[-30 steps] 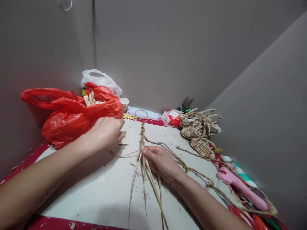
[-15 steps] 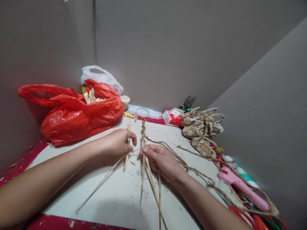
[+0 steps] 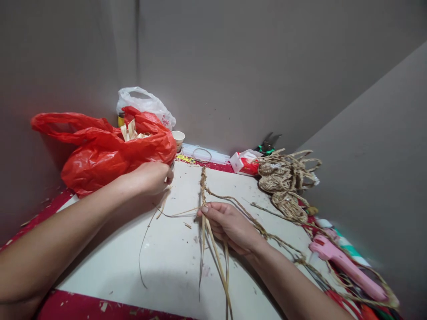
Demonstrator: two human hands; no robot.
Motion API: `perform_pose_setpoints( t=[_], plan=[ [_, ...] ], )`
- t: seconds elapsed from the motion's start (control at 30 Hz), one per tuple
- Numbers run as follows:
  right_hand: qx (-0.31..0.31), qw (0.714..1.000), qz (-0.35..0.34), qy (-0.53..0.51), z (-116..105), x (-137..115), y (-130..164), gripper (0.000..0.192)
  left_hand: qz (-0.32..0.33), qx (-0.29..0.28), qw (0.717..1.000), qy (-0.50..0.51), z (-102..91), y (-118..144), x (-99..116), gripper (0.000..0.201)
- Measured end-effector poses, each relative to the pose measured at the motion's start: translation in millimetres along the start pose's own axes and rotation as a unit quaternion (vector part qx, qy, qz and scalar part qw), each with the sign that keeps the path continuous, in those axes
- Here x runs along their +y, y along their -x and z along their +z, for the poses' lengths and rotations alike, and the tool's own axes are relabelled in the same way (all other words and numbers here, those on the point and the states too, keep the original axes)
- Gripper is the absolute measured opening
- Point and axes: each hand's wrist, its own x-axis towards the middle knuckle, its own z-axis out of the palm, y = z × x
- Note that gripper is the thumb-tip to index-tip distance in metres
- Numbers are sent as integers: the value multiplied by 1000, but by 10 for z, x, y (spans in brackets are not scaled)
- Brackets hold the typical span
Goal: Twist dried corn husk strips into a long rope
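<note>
The right hand (image 3: 228, 224) pinches the braid (image 3: 203, 183) running up the frame's centre; the left hand (image 3: 154, 178) curls left of it, contents unclear.

Craft workspace, straw braid (image 3: 203, 181) on white tabletop (image 3: 170, 258), woven coils (image 3: 288, 208), pink glue gun (image 3: 353, 269)

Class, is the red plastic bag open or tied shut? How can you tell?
Open: pale strips poke up from the red plastic bag through its mouth.
</note>
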Motion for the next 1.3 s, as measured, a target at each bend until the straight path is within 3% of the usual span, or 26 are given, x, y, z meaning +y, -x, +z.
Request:
perform_pose_setpoints(
  t=[0.1, 0.2, 0.27, 0.4, 0.53, 0.67, 0.8, 0.9, 1.03, 1.1, 1.17, 1.23, 1.3],
  plan=[
    [4, 1000, -6, 14, -2, -6, -2, 25, 10, -21, 1000, -13, 159, -55, 39, 19],
    [2, 1000, -10, 22, -11, -1, -9, 26, -20, 35, 998, -38, 293, -117, 38, 23],
    [4, 1000, -10, 22, -14, 1, -11, 26, -6, 48, 998, -34, 328, -145, 7, 22],
    [2, 1000, -7, 17, -10, 1, -12, 25, 74, -29, 997, 1, 301, -139, -47, 24],
    [1, 1000, -11, 17, -3, -2, -8, 27, 83, -89, 992, 12, 265, -88, -43, 21],
    [-1, 1000, -7, 17, -9, -3, -5, 27, 63, -78, 995, 5, 205, -71, -60, 11],
    [-1, 1000, -6, 15, -30, 14, -11, 26, 78, -3, 992, 102, 110, -89, -85, 8],
    [-2, 1000, -5, 10, -37, 26, -18, 25, 76, -4, 951, 301, 71, -79, -33, 4],
    [-5, 1000, -8, 0, -27, 19, -16, 25, 39, -83, 835, 543, 130, -26, 173, 13],
    [-5, 1000, -4, -8, -20, 5, -8, 25, 14, -103, 803, 586, 203, -9, 291, 16],
    [-3, 1000, 1, -14, -15, -10, 1, 26, 6, -96, 806, 584, 282, -6, 384, 13],
    [-10, 1000, 5, -24, -15, -21, 8, 27, 25, -72, 828, 556, 343, -8, 442, 6],
    [-21, 999, 8, -37, -20, -24, 10, 29, 72, -46, 843, 532, 371, -6, 468, 17]
  ],
)
